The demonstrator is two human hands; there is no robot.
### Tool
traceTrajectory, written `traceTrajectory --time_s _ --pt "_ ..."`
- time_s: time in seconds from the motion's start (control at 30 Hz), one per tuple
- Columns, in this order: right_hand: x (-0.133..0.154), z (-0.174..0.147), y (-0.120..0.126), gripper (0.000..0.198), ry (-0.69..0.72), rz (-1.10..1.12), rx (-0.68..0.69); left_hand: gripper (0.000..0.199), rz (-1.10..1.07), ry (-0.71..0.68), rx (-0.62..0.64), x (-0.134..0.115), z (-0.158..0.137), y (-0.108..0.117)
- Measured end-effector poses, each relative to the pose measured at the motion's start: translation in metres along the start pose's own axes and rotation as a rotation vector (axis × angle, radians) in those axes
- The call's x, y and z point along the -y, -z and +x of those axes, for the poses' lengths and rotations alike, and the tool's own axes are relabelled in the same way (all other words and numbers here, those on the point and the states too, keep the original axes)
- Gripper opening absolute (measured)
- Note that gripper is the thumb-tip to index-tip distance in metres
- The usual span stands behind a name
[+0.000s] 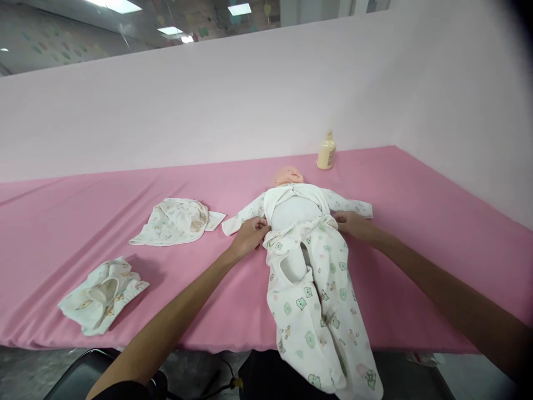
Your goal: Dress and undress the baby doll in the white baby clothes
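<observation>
A baby doll (288, 175) lies on its back, wearing a white printed top (252, 207) whose front is pulled up over the chest, so the pale belly shows. White baby pants (310, 294) with green bear prints cover the lower body, and their legs hang over the table's front edge. At the waistband's left side, my left hand (250, 238) is closed with its fingers pinching the cloth. My right hand (353, 225) grips the waistband on the opposite side, its fingertips partly hidden by fabric. The doll's own legs are hidden.
A pink-covered table (200, 303) stands against a white wall (208, 111). A pump bottle (326, 153) is at the back, behind the doll. Left of the doll lie a printed baby garment (172, 222) and a folded one (102, 297). A dark chair (85, 378) is below the front edge.
</observation>
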State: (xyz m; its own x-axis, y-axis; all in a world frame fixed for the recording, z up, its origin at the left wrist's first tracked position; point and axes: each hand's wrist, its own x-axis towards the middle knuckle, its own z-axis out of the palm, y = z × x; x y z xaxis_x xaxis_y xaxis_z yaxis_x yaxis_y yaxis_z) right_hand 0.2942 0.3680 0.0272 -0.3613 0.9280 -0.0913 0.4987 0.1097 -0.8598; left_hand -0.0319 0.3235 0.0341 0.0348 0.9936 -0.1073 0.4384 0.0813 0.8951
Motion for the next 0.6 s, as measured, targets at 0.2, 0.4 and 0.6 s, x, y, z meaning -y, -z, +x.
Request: traceTrajectory --time_s 0.2,0.4,0.6 --pt "-0.002 0.014 0.0 0.018 0.095 -0.188 -0.004 0.015 0.157 -0.078 -0.043 0.008 0.016 0.003" --pt "-0.02 0.045 -0.007 0.014 0.186 -0.439 -0.163 0.01 0.296 -0.15 -0.163 0.011 0.026 -0.004" --pt "-0.017 0.044 -0.016 0.011 0.167 -0.577 -0.223 0.007 0.353 -0.192 -0.238 0.017 0.024 -0.014"
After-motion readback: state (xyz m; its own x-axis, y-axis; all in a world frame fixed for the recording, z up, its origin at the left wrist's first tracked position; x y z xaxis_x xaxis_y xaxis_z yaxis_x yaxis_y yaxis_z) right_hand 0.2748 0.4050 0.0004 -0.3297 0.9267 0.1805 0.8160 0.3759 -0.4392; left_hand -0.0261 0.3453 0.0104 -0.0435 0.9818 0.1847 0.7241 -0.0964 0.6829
